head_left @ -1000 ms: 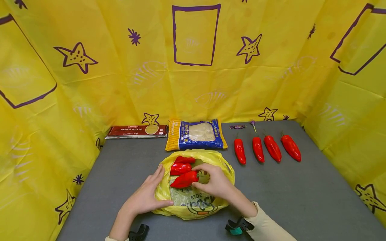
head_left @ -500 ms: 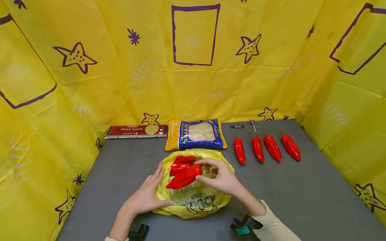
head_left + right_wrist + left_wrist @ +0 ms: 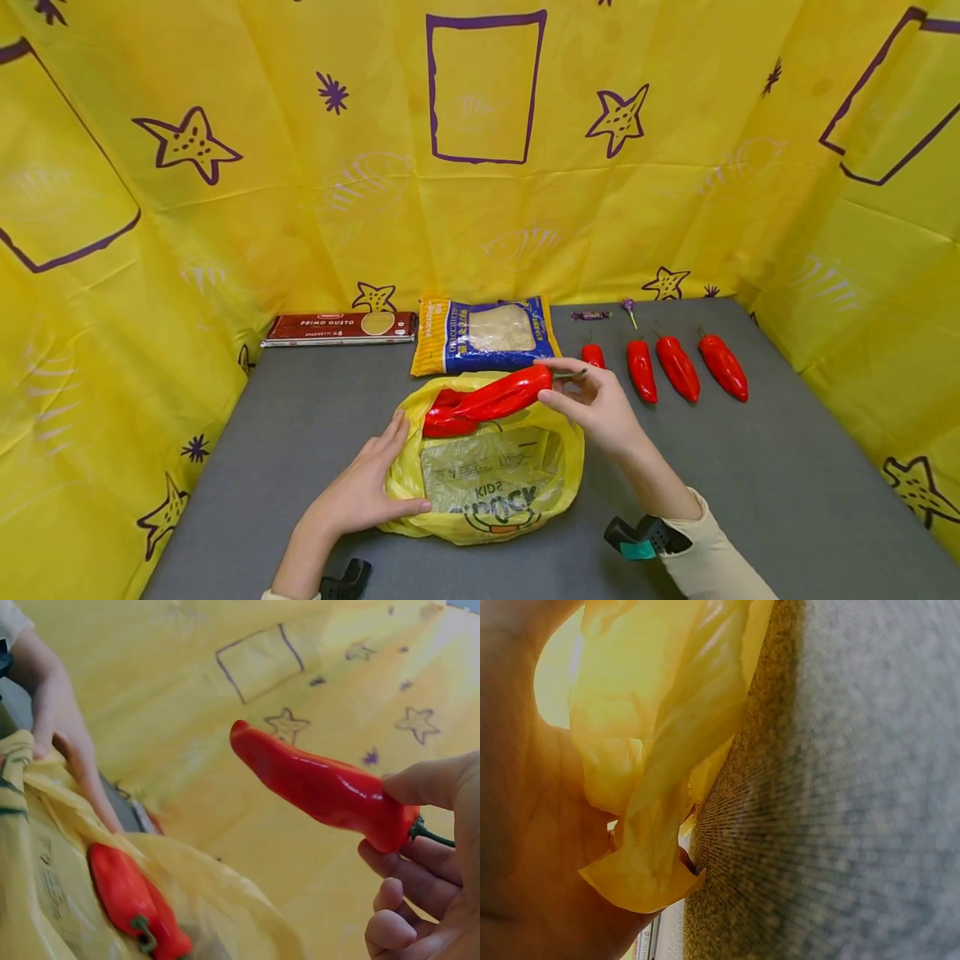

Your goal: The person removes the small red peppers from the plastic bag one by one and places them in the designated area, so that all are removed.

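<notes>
My right hand (image 3: 603, 408) pinches a red pepper (image 3: 510, 395) near its green stem, thumb on one side and fingers on the other. The pepper is raised over the yellow plastic bag (image 3: 558, 483), its tip pointing left. Inside the bag, at its left, lie other red peppers (image 3: 124, 889), partly covered by the raised one in the head view. My left hand (image 3: 367, 483) rests against the bag's left rim, fingers spread and fairly straight, thumb over the near side. In the left wrist view the bag's folds (image 3: 660, 825) lie beside the palm.
Several red peppers (image 3: 678, 371) lie in a row at the right. Behind the bag is a blue and yellow pasta packet (image 3: 487, 335), with a brown spaghetti box (image 3: 341, 327) to its left. A wrapped candy (image 3: 591, 316) and a lollipop (image 3: 628, 311) lie at the back right.
My right hand has lifted the pepper up out of the bag and moved it to the right and away from me. The left hand has stayed on the bag.
</notes>
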### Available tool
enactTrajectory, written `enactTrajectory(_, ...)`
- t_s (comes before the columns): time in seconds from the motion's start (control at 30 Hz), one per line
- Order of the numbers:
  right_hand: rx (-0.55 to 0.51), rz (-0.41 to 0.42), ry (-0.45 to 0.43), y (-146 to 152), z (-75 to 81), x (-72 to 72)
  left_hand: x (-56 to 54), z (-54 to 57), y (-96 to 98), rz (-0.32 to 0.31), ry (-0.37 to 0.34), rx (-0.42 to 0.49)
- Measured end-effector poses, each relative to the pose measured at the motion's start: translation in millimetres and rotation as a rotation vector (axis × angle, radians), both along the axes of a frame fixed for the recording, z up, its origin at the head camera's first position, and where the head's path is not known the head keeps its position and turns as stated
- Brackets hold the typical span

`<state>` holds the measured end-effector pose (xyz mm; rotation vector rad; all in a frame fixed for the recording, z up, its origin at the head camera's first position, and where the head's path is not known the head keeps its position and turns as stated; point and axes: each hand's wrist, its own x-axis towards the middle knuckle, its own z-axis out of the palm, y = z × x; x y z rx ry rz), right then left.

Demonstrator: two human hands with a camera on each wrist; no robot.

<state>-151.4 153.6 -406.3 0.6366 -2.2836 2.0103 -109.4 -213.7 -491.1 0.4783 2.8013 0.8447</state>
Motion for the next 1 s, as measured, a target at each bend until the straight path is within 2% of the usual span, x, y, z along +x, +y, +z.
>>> enactTrajectory(0.23, -0.066, -0.078, -0.032, 30.8, -0.2, -6.6, 0.7, 1.1, 0.7, -0.001, -0.005, 0.006)
enactTrajectory(0.47, -0.077, -0.213, -0.133, 65.2, -1.6, -6.8, 1.0, 2.0, 1.1, -0.001, -0.001, 0.001)
enactTrajectory(0.63, -0.038, -0.298, -0.193, 86.4, -10.1, -5.1, 0.3, 2.5, 1.3, 0.003, -0.005, -0.003)
enactTrajectory(0.8, -0.065, -0.327, -0.22, 104.3, -21.6, -3.4, 0.2, 2.5, 1.2, 0.002, -0.007, -0.004)
enactTrajectory(0.9, -0.018, -0.345, -0.238, 113.8, -27.7, -2.9, 0.1, 2.2, 0.9, 0.001, -0.007, -0.005)
enactTrajectory(1.0, 0.072, -0.372, -0.266, 122.2, -32.0, -3.5, 0.0, 1.9, 0.8, 0.001, -0.008, -0.005)
